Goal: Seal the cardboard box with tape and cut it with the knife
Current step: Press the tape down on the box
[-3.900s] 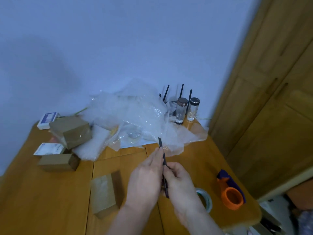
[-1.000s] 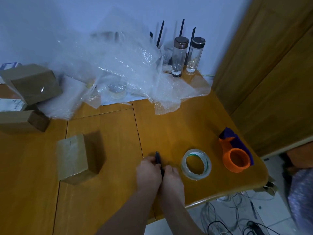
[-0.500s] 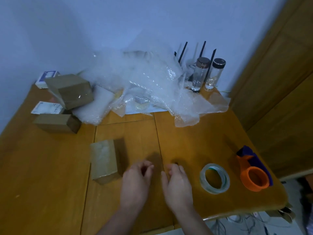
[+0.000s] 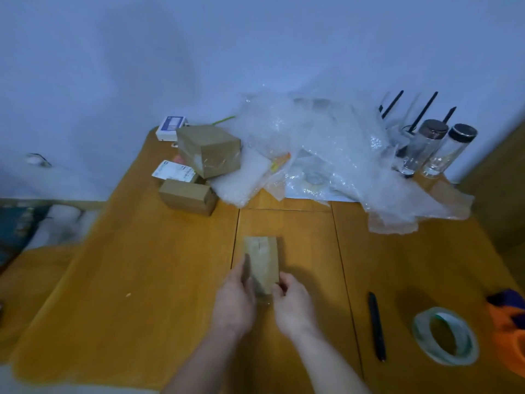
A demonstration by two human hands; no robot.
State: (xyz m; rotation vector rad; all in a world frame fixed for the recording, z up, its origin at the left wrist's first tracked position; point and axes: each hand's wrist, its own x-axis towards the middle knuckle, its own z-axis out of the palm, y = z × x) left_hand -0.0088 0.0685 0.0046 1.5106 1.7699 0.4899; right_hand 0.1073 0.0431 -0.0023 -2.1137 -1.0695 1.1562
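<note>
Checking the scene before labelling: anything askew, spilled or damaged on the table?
Nothing spilled or visibly damaged. Oddities: the top box at the back left sits tilted on the stack, and bubble wrap sprawls across the back. Both hands hold the small box; knife and tape lie flat to the right.

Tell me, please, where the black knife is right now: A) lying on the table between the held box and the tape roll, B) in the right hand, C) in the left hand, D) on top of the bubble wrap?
A: the black knife lies flat on the table, right of the box that both hands hold, left of the tape roll.
</note>
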